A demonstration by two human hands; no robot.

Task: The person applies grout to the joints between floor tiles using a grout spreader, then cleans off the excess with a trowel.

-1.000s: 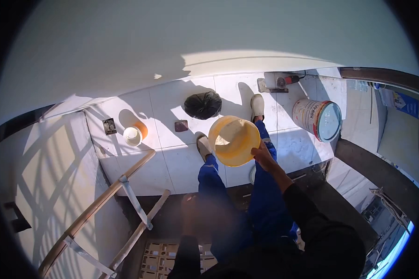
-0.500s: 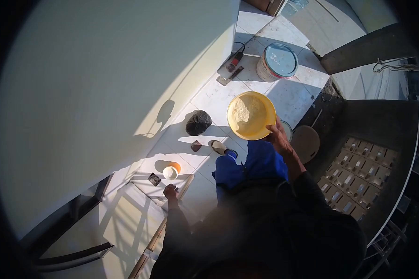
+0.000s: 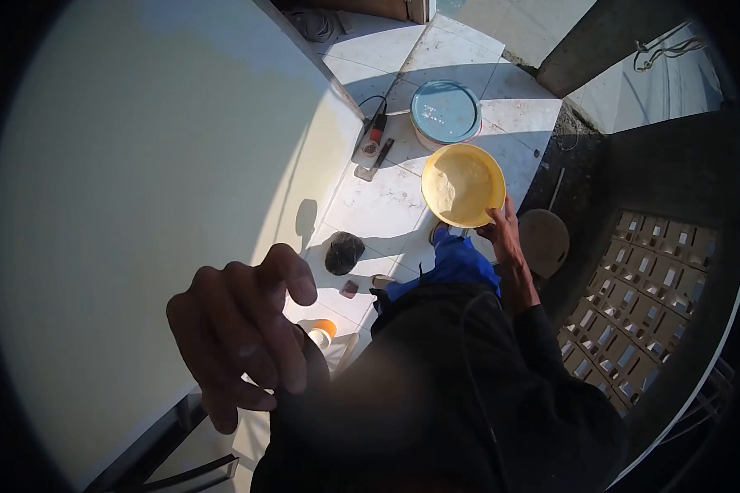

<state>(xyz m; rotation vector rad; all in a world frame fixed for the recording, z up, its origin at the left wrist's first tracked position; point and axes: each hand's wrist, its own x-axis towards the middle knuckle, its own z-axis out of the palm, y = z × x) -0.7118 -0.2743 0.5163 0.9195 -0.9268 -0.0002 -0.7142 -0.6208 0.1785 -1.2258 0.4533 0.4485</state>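
My right hand [image 3: 505,228] grips the near right rim of a yellow basin [image 3: 495,168], thumb over the edge and fingers beneath. Pale powder [image 3: 460,185] lies inside, partly in shadow. Close to the camera, my left hand [image 3: 242,329] is raised with its fingers loosely bent and apart, holding nothing. Beyond it stands a pale wall [image 3: 156,164]. Below and behind its wrist, a small white and orange cup [image 3: 324,330] shows in part on the floor.
A large bucket with a blue lid [image 3: 446,111] stands behind the basin. An angle grinder [image 3: 376,135] and a flat trowel [image 3: 375,161] lie by the wall. A tied black bag [image 3: 344,253] and a small reddish block [image 3: 349,289] rest on the white tiles. Perforated blocks [image 3: 633,304] are at right.
My left hand has risen from low near the cup to close before the camera, and its fingers have spread. The basin stays in my right hand; the view has shifted.
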